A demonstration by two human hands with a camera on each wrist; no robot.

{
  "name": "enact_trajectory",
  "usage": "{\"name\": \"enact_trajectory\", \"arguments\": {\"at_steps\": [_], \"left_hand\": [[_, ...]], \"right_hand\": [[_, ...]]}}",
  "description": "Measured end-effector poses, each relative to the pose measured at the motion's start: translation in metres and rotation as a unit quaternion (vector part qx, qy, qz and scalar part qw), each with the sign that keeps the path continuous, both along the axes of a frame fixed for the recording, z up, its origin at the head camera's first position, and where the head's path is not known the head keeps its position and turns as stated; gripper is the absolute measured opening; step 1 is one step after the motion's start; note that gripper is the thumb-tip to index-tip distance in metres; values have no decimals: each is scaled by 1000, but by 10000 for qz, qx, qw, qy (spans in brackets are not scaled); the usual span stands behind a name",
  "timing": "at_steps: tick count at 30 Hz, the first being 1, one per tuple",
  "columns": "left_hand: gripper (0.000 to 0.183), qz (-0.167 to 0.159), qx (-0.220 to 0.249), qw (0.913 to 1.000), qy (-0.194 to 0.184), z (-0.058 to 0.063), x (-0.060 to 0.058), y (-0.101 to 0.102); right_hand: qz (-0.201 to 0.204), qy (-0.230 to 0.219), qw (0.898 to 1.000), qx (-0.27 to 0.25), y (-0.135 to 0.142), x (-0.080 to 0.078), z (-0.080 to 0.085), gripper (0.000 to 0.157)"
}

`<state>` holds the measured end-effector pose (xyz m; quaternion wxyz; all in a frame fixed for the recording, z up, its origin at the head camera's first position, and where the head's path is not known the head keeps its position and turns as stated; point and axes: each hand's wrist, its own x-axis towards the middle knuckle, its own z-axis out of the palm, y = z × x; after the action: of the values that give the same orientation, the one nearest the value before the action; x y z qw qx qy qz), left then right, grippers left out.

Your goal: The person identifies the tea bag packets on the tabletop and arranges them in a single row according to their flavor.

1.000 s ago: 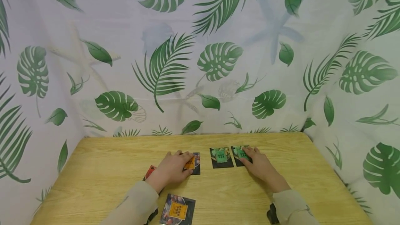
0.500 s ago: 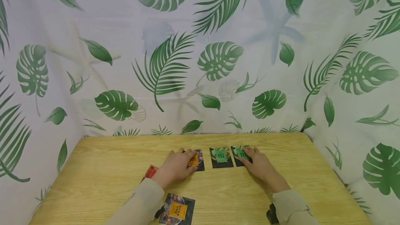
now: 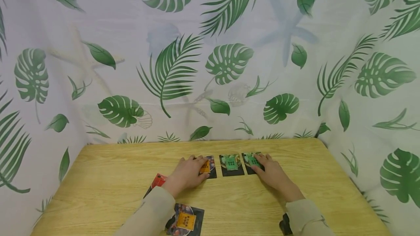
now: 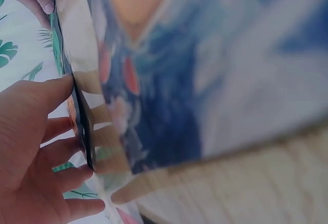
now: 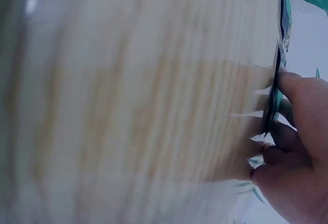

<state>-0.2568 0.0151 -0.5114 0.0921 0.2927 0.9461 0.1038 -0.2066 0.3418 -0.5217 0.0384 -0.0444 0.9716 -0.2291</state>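
Observation:
My left hand [image 3: 187,173] lies over a flat packet with an orange label [image 3: 205,166], covering its left part. In the left wrist view, the thumb and fingertips touch that packet [image 4: 84,126] from above, the fingers spread and fairly straight. At the right, my right hand [image 3: 275,174] rests on a dark packet with a green label [image 3: 251,160], fingertips on its right side. A second green-labelled packet [image 3: 231,164] lies between the hands, a narrow gap from each neighbour. The three packets form a row.
A red-labelled packet [image 3: 159,180] is partly hidden behind the left forearm. Another orange-labelled packet [image 3: 187,220] lies close to the front, beside the left sleeve [image 3: 152,207]. The wooden table [image 3: 111,163] meets a leaf-patterned cloth [image 3: 183,126] at the back.
My left hand has slid the orange-labelled packet right and slightly away, closer to the middle green-labelled packet. More of the red-labelled packet shows. The right hand has stayed in place.

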Motion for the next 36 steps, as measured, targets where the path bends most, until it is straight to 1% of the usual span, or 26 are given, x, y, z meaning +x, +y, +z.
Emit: {"name": "enact_trajectory", "arguments": {"at_steps": [6, 16, 22, 26, 32, 36], "left_hand": [[65, -8, 33, 10000, -19, 1, 0, 3], [65, -64, -56, 9999, 79, 1, 0, 6], [64, -60, 16, 10000, 37, 4, -1, 8], [64, -62, 46, 10000, 52, 3, -2, 8], [64, -95, 56, 9999, -46, 3, -2, 7], [65, -118, 56, 9999, -114, 4, -3, 5]], "right_hand": [[10, 23, 10000, 14, 0, 0, -1, 62], [7, -1, 10000, 36, -1, 0, 0, 61], [-5, -15, 10000, 44, -2, 1, 4, 62], [-8, -15, 10000, 7, -2, 1, 4, 62], [81, 52, 9999, 44, 1, 0, 0, 62], [62, 57, 10000, 27, 2, -1, -1, 62]]}}
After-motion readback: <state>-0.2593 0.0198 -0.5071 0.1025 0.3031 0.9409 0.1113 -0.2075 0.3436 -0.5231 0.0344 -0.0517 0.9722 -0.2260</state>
